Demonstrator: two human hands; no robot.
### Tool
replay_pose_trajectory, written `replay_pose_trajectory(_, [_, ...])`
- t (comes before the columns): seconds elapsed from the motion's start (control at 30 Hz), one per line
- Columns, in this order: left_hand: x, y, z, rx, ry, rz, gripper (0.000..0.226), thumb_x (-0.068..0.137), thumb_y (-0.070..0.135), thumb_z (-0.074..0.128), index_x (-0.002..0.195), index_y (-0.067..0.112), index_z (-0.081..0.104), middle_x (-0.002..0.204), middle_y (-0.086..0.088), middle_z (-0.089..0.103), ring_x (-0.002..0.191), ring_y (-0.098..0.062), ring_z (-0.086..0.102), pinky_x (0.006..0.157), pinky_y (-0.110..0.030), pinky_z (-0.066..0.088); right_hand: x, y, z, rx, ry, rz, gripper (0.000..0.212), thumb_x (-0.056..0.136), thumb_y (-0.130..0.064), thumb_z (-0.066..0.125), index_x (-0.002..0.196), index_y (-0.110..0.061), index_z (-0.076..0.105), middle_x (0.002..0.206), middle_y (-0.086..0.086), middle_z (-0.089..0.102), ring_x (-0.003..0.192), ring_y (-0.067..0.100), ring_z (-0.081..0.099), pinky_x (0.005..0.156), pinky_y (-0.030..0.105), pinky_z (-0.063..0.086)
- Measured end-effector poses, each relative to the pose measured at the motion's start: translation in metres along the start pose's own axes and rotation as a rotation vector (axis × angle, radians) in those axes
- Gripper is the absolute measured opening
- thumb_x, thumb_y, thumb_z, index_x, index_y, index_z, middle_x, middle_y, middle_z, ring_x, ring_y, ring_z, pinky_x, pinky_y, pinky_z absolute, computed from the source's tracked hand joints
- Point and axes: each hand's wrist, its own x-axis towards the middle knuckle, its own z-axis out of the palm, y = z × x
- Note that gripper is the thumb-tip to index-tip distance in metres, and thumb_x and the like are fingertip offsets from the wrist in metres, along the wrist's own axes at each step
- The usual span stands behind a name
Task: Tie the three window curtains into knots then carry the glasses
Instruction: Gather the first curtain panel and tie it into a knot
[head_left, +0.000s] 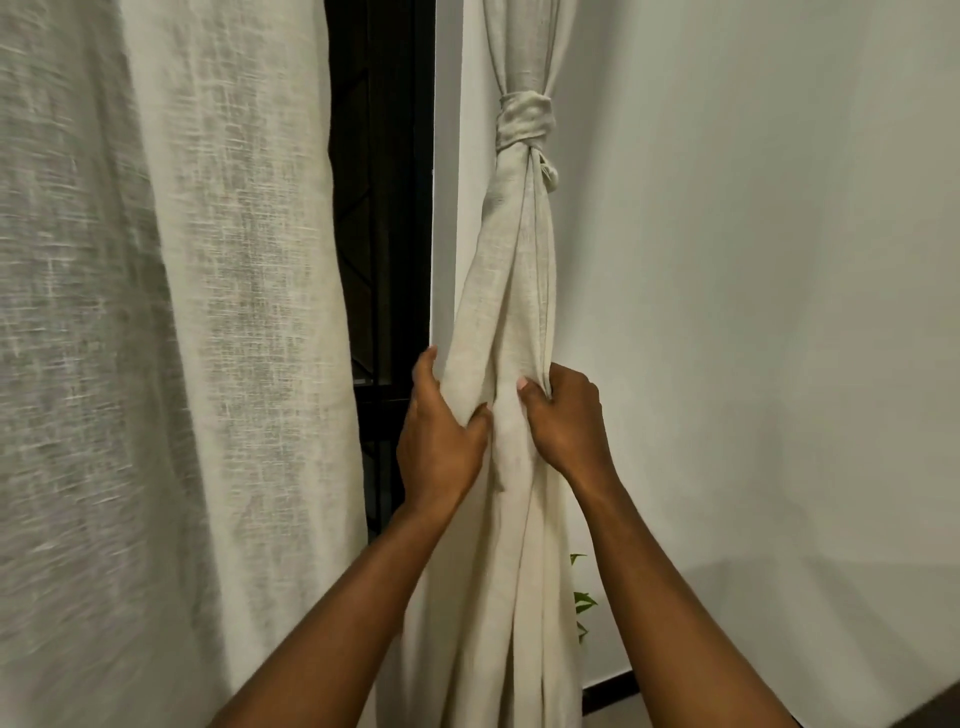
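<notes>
Both hands grip the knotted curtain (511, 312) below its knot (522, 122): left hand (441, 436) bunching cloth, right hand (563, 421) pinching folds. A loose curtain (171, 312) hangs left, by the dark window (379, 208).

Single head-worn view, straight ahead, close to the knotted curtain (511, 291)

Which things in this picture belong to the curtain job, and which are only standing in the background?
Part of the job:
- knotted curtain, with its knot
- loose curtain, not yet tied
- left hand and right hand, both gripping the knotted curtain below the knot

Only background:
- window
- plant leaves
- wall

The glasses are not in view.
</notes>
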Motion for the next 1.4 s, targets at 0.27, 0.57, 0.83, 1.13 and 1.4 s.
replay_pose_trajectory(0.27, [0.015,-0.014,-0.024,0.071,0.134,-0.037,0.028,0.087,0.011,0.058,0.113,0.019,0.049,0.088,0.006,0.058,0.069,-0.010,0.054,0.052,-0.020,0.041,0.008,0.017,-0.008,-0.160,0.334,0.097,0.024,0.087,-0.015,0.049,0.066,-0.017,0.037,0.073,0.011,0.058,0.070,0.036,0.056,0.061,0.034,0.037])
replay_pose_trajectory(0.57, [-0.061,-0.025,0.034,-0.041,-0.127,0.155,0.082,0.079,0.059,0.057,0.141,0.037,0.010,0.145,0.003,0.035,0.125,-0.017,0.047,0.093,-0.039,0.051,-0.005,0.009,0.022,-0.056,-0.030,-0.057,0.028,0.093,-0.036,0.056,0.112,-0.018,0.063,0.100,-0.001,0.070,0.085,0.017,0.068,0.079,0.035,0.058])
replay_pose_trajectory(0.83, [-0.060,-0.032,0.050,0.240,0.049,0.319,0.110,0.075,0.045,0.073,0.150,0.033,-0.006,0.156,-0.010,0.011,0.138,-0.031,0.029,0.100,-0.045,0.043,0.024,-0.010,0.007,-0.283,0.351,-0.607,0.053,0.086,-0.027,0.056,0.136,-0.012,0.045,0.140,0.013,0.042,0.127,0.028,0.044,0.090,0.042,0.055])
replay_pose_trajectory(1.13, [-0.029,0.002,0.063,0.503,0.069,0.471,0.096,0.069,0.054,0.072,0.146,0.025,0.022,0.153,-0.010,0.019,0.135,-0.036,0.034,0.100,-0.049,0.040,0.093,-0.055,-0.010,-0.473,0.270,-0.677,0.050,0.087,-0.044,0.054,0.129,-0.016,0.055,0.141,0.013,0.042,0.128,0.030,0.041,0.090,0.046,0.050])
replay_pose_trajectory(1.4, [-0.020,-0.005,0.065,0.389,-0.070,0.307,0.086,0.072,0.012,0.071,0.144,0.024,0.025,0.142,-0.015,0.042,0.088,-0.025,0.064,0.051,-0.029,0.055,0.109,-0.059,0.001,-0.737,-0.134,-0.581,0.041,0.087,-0.038,0.055,0.122,-0.018,0.059,0.118,0.005,0.056,0.102,0.027,0.058,0.079,0.038,0.051])
